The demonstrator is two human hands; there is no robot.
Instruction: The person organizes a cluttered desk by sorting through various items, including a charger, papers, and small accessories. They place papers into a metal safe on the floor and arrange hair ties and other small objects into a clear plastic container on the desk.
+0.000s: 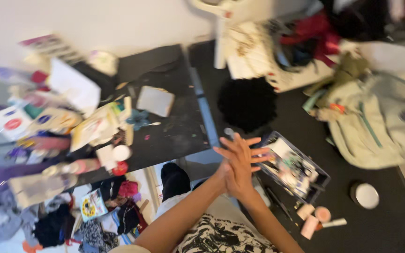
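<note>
**Over the dark floor mat: palms pressed together, nothing held**

Above the lap, left hand point(230, 175) and right hand point(242, 157) lie palm to palm, fingers splayed; each grip is flat open and holds nothing. Judged: rubbing goes best with even pressure, kept over the lap, away from the open makeup box point(292, 167) just beside the fingertips. A black puffy wig point(248, 104) lies beyond. The floor mat point(390, 225) carries a round tin point(364, 195) and small jars. Left, a cluttered black counter point(174, 136); right, a pale backpack point(376, 126). View blurred.
</note>
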